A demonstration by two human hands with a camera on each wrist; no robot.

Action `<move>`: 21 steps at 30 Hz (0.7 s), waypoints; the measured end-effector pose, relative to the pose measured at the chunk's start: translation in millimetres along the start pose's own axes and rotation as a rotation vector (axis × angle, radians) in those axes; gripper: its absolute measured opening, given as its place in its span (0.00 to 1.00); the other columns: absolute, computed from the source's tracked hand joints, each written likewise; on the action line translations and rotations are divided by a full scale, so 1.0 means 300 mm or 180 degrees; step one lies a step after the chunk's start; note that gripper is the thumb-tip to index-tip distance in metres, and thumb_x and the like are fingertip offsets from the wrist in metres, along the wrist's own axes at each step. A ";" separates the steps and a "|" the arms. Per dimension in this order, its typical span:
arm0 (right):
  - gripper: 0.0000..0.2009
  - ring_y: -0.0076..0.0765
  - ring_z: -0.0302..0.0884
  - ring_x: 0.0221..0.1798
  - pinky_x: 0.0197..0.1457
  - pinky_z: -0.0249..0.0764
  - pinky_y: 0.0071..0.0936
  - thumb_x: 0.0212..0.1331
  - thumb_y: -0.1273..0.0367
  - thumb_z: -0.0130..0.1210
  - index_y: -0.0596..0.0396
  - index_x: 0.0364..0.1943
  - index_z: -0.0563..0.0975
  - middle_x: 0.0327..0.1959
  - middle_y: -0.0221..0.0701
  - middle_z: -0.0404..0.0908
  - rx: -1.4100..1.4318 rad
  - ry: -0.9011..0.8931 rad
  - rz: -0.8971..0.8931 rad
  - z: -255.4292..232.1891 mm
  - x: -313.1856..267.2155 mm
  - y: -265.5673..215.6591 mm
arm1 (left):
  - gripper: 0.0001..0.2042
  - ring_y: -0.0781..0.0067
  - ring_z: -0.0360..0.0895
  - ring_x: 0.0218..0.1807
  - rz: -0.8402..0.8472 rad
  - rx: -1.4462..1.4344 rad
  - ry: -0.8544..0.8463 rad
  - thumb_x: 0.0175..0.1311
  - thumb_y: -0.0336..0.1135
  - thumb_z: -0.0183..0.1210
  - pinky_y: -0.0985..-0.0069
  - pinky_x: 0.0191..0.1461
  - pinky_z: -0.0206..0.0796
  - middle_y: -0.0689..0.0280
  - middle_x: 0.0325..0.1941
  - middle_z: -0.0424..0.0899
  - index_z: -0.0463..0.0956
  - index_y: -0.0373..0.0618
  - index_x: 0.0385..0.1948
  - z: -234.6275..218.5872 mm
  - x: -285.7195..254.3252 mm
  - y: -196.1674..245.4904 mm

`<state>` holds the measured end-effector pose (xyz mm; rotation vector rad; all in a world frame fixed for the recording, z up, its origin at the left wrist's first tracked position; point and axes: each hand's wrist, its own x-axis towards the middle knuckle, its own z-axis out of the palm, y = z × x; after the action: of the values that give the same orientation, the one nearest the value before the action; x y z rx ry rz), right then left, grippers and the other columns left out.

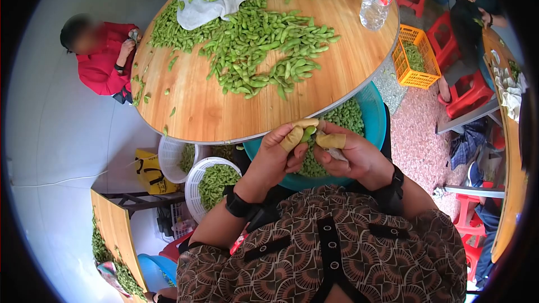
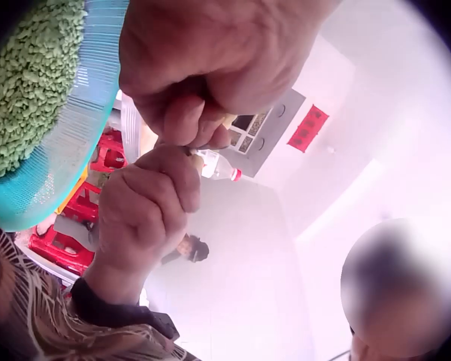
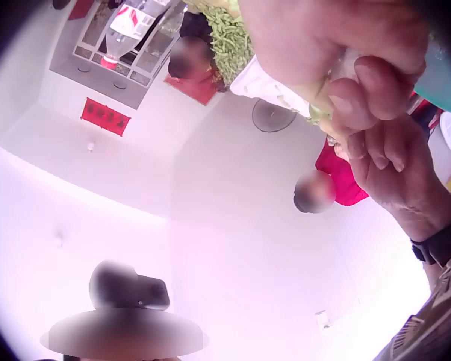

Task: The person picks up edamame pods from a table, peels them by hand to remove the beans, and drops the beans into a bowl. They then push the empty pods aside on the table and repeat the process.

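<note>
In the head view a green soybean pod [image 1: 307, 133] is between my two hands, over a teal basin [image 1: 379, 113] of shelled green beans [image 1: 343, 116]. My left hand [image 1: 276, 148] pinches the pod between thumb and forefinger. From the other side my right hand [image 1: 359, 157] grips it, its fingers curled. Tan covers [image 1: 292, 139] wrap the thumbs and left forefinger. Something whitish [image 1: 337, 154] shows under the right thumb. In the left wrist view the curled fingers meet and hide most of the pod. A bit of green [image 3: 316, 113] shows at the fingertips in the right wrist view.
Ahead, a round wooden table [image 1: 188, 109] bears a heap of pods [image 1: 247, 45], a white cloth [image 1: 210, 0] and a water bottle [image 1: 376, 0]. White baskets [image 1: 191, 191] stand lower left. An orange crate [image 1: 418, 78] and red stools [image 1: 449, 39] are at right. A person in red [image 1: 106, 62] sits left.
</note>
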<state>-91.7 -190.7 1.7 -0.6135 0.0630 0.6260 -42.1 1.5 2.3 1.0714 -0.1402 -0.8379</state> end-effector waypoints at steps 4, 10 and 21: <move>0.13 0.17 0.59 0.11 0.12 0.50 0.14 0.67 0.65 0.47 0.52 0.53 0.67 0.23 0.28 0.73 -0.0074 0.0216 -0.0066 -0.015 0.007 0.012 | 0.13 0.72 0.77 0.25 0.3005 0.3770 0.0585 0.63 0.29 0.59 0.77 0.27 0.69 0.63 0.27 0.79 0.75 0.40 0.49 0.003 0.030 -0.022; 0.14 0.20 0.61 0.12 0.12 0.51 0.18 0.67 0.64 0.48 0.55 0.53 0.67 0.23 0.29 0.74 -0.0611 0.0550 -0.0179 0.011 0.016 0.034 | 0.08 0.63 0.81 0.30 0.2826 0.4167 0.0913 0.61 0.25 0.58 0.77 0.32 0.70 0.58 0.26 0.80 0.76 0.39 0.41 0.030 0.011 -0.025; 0.11 0.25 0.70 0.25 0.29 0.66 0.24 0.55 0.74 0.57 0.57 0.42 0.74 0.24 0.31 0.73 -0.3970 0.1576 -0.2380 -0.029 0.032 0.051 | 0.09 0.66 0.79 0.27 0.2118 0.3736 0.0515 0.65 0.26 0.53 0.75 0.32 0.70 0.58 0.28 0.81 0.76 0.36 0.44 0.015 0.012 -0.034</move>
<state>-91.6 -180.7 -15.6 -1.8760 -0.1094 -0.3211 -47.4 -6.2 -4.8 2.0071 -0.8740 0.0237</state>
